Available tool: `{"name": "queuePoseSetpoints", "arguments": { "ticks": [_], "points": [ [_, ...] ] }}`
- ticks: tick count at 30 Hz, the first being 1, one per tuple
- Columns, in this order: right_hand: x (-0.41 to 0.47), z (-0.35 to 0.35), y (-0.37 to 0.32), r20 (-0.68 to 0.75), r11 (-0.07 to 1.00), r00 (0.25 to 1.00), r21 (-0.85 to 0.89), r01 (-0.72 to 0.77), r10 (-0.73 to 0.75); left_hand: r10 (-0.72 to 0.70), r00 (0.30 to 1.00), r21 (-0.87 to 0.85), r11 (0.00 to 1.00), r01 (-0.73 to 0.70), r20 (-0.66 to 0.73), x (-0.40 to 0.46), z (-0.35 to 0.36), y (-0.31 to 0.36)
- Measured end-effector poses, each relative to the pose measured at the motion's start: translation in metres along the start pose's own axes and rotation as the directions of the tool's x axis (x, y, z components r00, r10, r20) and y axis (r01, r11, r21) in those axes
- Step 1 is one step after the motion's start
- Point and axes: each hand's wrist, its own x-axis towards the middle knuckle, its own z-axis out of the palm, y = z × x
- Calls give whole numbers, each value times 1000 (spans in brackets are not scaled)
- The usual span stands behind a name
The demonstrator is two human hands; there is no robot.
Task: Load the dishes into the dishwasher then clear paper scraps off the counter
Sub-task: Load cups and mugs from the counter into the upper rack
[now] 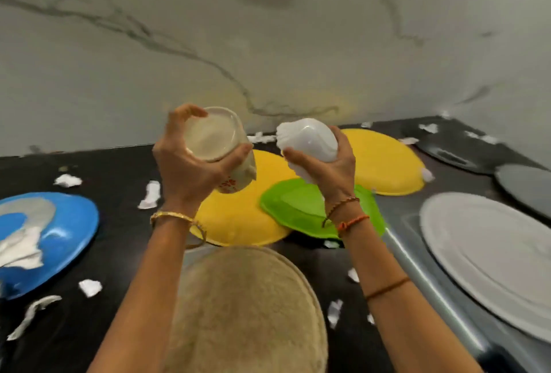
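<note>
Left hand [190, 163] gripped a clear glass cup with red print [217, 149], right hand [325, 163] clutched a ribbed white ceramic bowl [307, 141] — both raised above the round yellow plate [238, 217]. Tilted like that, either could slip and smash on it.

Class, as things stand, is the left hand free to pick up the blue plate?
Probably not yet. The left hand grips a cup, so it has no free fingers. The blue plate lies uncovered to its left, except for paper scraps lying on it.

Cream bowl [213, 146] and white ribbed bowl [310, 143] held tilted above colourful plates [238, 217].
</note>
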Motion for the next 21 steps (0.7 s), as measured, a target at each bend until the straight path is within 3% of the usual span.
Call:
{"name": "queuePoseSetpoints", "arguments": {
  "ticks": [3, 6, 9, 13, 19, 21],
  "points": [
    [-29, -87, -15, -51, 922, 970, 328, -207, 237, 88, 984, -177, 982, -60, 154, -23, 40, 57],
    [-66, -174, -24, -62, 734, 909, 613, -291, 412, 164, 943, -329, 942, -63, 291, -55, 78, 117],
    [-115, -255, -33, -143, 601, 872, 774, -197, 469, 217, 887, -472, 882, 1, 408, -96, 106, 177],
    [-203, -352, -50, -320, 503, 836, 862, 63, 445, 365, 765, -650, 754, 91, 530, -165, 136, 260],
    [-326, -424, -92, -593, 554, 746, 746, 368, 303, 661, 561, -843, 520, 136, 498, -265, 139, 364],
    [-368, -435, -103, -695, 548, 675, 675, 494, 247, 733, 497, -883, 420, 208, 466, -297, 130, 393]
  ]
}}
